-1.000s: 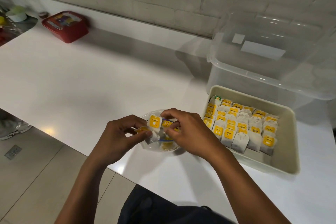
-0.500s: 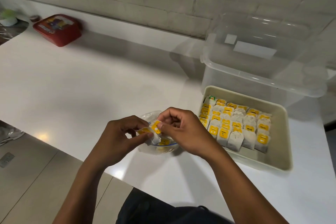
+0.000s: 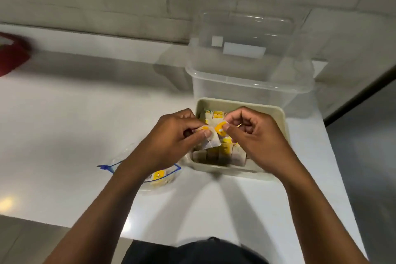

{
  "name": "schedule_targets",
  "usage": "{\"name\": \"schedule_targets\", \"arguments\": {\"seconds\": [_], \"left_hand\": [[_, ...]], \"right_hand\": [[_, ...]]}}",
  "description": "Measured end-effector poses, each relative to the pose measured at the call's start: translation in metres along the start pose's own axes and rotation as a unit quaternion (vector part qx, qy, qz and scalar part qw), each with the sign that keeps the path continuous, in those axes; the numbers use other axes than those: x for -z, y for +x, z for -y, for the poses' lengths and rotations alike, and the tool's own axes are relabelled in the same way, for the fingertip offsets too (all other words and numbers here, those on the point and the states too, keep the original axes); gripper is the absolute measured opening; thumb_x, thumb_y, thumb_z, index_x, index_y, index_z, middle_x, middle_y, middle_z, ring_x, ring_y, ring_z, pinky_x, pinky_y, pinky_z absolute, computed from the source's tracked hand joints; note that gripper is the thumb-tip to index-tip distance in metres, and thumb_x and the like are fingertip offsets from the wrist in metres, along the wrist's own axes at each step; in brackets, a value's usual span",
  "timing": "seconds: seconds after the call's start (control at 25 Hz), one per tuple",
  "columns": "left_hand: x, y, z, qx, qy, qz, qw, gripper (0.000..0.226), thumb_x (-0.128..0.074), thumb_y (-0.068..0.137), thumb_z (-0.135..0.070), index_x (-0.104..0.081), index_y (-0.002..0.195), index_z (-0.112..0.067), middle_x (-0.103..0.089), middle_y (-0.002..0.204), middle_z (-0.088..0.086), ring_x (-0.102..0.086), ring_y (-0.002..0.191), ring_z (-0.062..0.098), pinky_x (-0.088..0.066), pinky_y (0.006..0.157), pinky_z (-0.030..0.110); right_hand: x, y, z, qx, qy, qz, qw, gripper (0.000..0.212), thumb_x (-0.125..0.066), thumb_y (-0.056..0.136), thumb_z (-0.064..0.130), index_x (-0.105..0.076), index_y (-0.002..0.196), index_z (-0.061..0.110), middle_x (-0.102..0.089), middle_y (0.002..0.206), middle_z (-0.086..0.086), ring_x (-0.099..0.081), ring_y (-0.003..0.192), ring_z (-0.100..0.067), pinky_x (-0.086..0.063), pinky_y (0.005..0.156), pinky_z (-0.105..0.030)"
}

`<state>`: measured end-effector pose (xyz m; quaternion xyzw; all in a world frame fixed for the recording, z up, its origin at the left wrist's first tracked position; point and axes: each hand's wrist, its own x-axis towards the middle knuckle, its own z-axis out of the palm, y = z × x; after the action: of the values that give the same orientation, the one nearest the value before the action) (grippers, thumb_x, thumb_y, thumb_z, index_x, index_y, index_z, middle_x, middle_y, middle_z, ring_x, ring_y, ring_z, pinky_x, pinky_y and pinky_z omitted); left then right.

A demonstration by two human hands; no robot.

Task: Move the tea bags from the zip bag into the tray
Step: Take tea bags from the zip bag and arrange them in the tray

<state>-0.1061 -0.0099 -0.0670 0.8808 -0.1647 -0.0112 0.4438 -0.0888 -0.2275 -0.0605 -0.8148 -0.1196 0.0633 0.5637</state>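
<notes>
the left hand [image 3: 171, 135] pinches a tea bag [image 3: 211, 141] over the near left edge of the tray [image 3: 242, 102]; the right hand [image 3: 255, 133] pinches its yellow tag [image 3: 220, 129]; both hands hide much of the tea bag rows [image 3: 218, 154]; the zip bag [image 3: 159, 176], partly hidden under the left wrist, lies near left of the tray; the whole view is blurred; a red container [image 3: 10, 55] is cut off far left.
</notes>
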Motion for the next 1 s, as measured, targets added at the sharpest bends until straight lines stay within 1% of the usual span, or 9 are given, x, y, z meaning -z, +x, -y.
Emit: {"name": "schedule_targets", "arguments": {"seconds": [0.12,0.24,0.36,0.44,0.48,0.6,0.76,0.88,1.0], "left_hand": [[-0.026,0.03,-0.007,0.004,-0.018,0.072,0.997,0.008,-0.073,0.088,-0.032,-0.077,0.093,-0.027,-0.069,0.084,-0.007,-0.066,0.074,0.017,-0.054,0.072,0.039],[-0.049,0.055,-0.004,0.04,-0.037,0.133,0.99,0.009,-0.077,0.084,-0.028,-0.076,0.093,-0.027,-0.074,0.084,-0.012,-0.07,0.075,0.012,-0.057,0.076,0.038],[-0.073,0.077,0.003,0.043,0.001,0.169,0.985,0.005,-0.076,0.084,-0.027,-0.075,0.088,-0.025,-0.074,0.082,-0.011,-0.068,0.077,0.001,-0.056,0.079,0.028],[-0.088,0.088,0.005,0.026,0.055,0.182,0.981,0.003,-0.075,0.085,-0.029,-0.074,0.086,-0.026,-0.074,0.08,-0.011,-0.064,0.075,-0.003,-0.051,0.073,0.018],[-0.095,0.093,0.006,0.022,0.08,0.194,0.977,0.004,-0.074,0.086,-0.03,-0.075,0.087,-0.026,-0.074,0.081,-0.011,-0.063,0.076,-0.003,-0.049,0.071,0.016],[-0.112,0.104,0.007,0.018,0.135,0.227,0.964,0.011,-0.073,0.085,-0.031,-0.076,0.095,-0.027,-0.074,0.089,-0.009,-0.063,0.082,0.004,-0.05,0.076,0.023],[-0.124,0.107,0.004,0.025,0.145,0.237,0.96,0.016,-0.074,0.084,-0.035,-0.077,0.097,-0.027,-0.074,0.096,-0.007,-0.064,0.091,0.01,-0.051,0.08,0.027],[-0.13,0.102,0.004,0.037,0.137,0.26,0.955,0.012,-0.074,0.084,-0.032,-0.079,0.092,-0.026,-0.074,0.09,-0.008,-0.064,0.088,0.01,-0.052,0.079,0.027],[-0.135,0.101,0.006,0.046,0.16,0.259,0.951,0.01,-0.072,0.084,-0.03,-0.079,0.09,-0.027,-0.074,0.086,-0.008,-0.065,0.086,0.013,-0.056,0.077,0.033]], "right_hand": [[0.035,-0.008,-0.016,-0.04,-0.096,-0.02,0.994,0.009,-0.073,0.088,0.02,-0.07,0.083,0.027,-0.07,0.079,0.01,-0.064,0.064,-0.013,-0.049,0.066,-0.029],[0.057,-0.016,-0.034,-0.076,-0.189,-0.05,0.978,0.01,-0.076,0.084,0.022,-0.071,0.079,0.03,-0.069,0.075,0.017,-0.063,0.066,-0.002,-0.05,0.067,-0.021],[0.065,-0.02,-0.052,-0.098,-0.268,-0.043,0.957,0.008,-0.075,0.084,0.024,-0.073,0.08,0.031,-0.069,0.074,0.018,-0.064,0.076,-0.004,-0.051,0.073,-0.025],[0.065,-0.019,-0.062,-0.104,-0.314,-0.033,0.943,0.006,-0.073,0.084,0.025,-0.073,0.081,0.031,-0.07,0.078,0.014,-0.064,0.083,-0.011,-0.051,0.075,-0.029],[0.064,-0.018,-0.067,-0.104,-0.337,-0.032,0.935,0.007,-0.071,0.085,0.025,-0.073,0.082,0.031,-0.07,0.083,0.011,-0.063,0.086,-0.014,-0.051,0.075,-0.031],[0.061,-0.014,-0.077,-0.098,-0.408,-0.062,0.906,0.009,-0.069,0.086,0.023,-0.075,0.087,0.029,-0.063,0.1,0.003,-0.054,0.098,-0.021,-0.049,0.075,-0.032],[0.06,-0.021,-0.079,-0.101,-0.466,-0.097,0.874,0.009,-0.071,0.085,0.021,-0.078,0.084,0.026,-0.048,0.107,-0.001,-0.044,0.102,-0.025,-0.045,0.072,-0.03],[0.059,-0.037,-0.082,-0.075,-0.461,-0.105,0.878,0.007,-0.074,0.082,0.016,-0.078,0.08,0.021,-0.049,0.105,-0.003,-0.047,0.097,-0.027,-0.046,0.071,-0.029],[0.053,-0.044,-0.089,-0.05,-0.488,-0.102,0.865,0.008,-0.079,0.074,0.012,-0.077,0.072,0.02,-0.052,0.096,-0.007,-0.049,0.086,-0.031,-0.052,0.067,-0.037]]}}
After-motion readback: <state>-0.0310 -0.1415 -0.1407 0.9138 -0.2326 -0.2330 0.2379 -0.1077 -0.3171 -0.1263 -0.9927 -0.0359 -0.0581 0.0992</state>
